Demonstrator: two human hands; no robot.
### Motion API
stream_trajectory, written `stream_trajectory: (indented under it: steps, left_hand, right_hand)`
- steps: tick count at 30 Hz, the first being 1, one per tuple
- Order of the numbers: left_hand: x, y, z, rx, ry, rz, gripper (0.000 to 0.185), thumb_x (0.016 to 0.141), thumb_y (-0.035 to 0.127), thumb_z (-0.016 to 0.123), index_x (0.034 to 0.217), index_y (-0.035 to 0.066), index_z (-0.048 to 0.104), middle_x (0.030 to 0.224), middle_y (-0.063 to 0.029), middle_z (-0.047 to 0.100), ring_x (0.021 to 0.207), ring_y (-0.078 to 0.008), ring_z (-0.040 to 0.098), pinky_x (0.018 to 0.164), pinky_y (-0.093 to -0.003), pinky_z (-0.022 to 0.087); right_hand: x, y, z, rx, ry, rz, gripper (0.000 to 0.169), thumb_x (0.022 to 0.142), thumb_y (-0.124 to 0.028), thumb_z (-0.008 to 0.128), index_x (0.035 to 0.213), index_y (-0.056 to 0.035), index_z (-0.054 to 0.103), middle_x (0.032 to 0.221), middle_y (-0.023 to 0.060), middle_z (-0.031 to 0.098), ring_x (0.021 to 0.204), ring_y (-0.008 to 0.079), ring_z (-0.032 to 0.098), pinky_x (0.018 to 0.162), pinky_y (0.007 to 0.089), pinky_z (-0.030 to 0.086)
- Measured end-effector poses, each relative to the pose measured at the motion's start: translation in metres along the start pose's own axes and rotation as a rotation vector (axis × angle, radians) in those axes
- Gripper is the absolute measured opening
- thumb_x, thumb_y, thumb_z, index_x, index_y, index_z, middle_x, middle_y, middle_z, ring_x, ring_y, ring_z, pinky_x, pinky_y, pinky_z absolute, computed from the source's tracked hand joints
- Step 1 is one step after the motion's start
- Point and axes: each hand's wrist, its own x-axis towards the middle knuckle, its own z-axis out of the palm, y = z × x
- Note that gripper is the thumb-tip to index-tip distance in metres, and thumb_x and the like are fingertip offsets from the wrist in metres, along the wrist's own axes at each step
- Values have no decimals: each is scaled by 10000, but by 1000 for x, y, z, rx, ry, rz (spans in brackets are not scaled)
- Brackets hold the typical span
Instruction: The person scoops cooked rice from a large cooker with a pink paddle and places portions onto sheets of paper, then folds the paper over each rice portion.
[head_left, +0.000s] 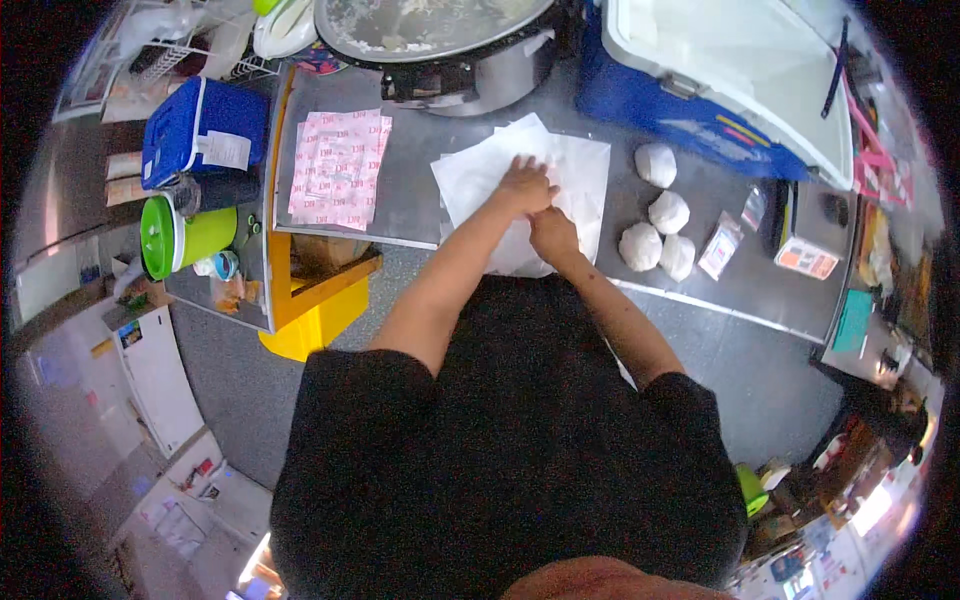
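Note:
On the steel countertop (420, 180) before me lie overlapping sheets of white paper (581, 172). My left hand (525, 185) rests palm down on the upper sheet, its fingers slightly apart. Just below it my right hand (555, 236) touches the paper, its fingertips meeting the left hand. Those fingertips are hidden, so I cannot tell whether they pinch the sheet. To the right sit several round bundles that look wrapped in white paper (640, 246). A stack of sheets with pink print (335, 169) lies to the left.
A large round pan (431, 34) holding what looks like rice stands at the back. Beside it is an open blue-and-white cooler (675, 127). Small packets (721, 246) and a metal box (814, 225) lie right. A small blue cooler (172, 131) and green jug (191, 236) stand left.

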Motion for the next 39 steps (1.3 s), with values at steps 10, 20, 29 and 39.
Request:
stream_trajectory:
  steps: [10,20,29,39]
  left_hand:
    - [14,-17,-22,-110,-256,9,685,1038,502,322,1465,-2,505,1579,-211,432,1534,-362,286,1260,-584,103]
    - [-73,-59,3,-1217,702,-190,234,996,176,580,1153,36,685,1057,-186,728,1004,-309,700,940,-379,526]
    - [-263,-67,129,-1359,146,-612,216,961,242,677,1081,74,740,892,-98,744,724,-195,715,620,-354,565]
    - [-244,-70,175,-917,455,-763,286,912,271,684,1021,14,748,827,-118,740,621,-227,700,535,-381,548]
  right_hand:
    - [46,8,-11,-161,7,-495,289,930,-113,574,1192,-154,691,1156,143,702,1097,363,652,888,511,497]
    - [11,-40,-47,-270,-96,-407,511,895,-63,571,1372,-245,585,1034,102,671,968,306,635,803,490,435]
    - [1,-55,-49,-287,-123,-319,499,986,-121,571,1463,-254,508,1022,134,694,904,360,676,760,512,494]
    - [11,1,-79,-449,432,138,563,926,-196,695,1412,5,492,1355,235,562,1172,455,545,1048,518,433]
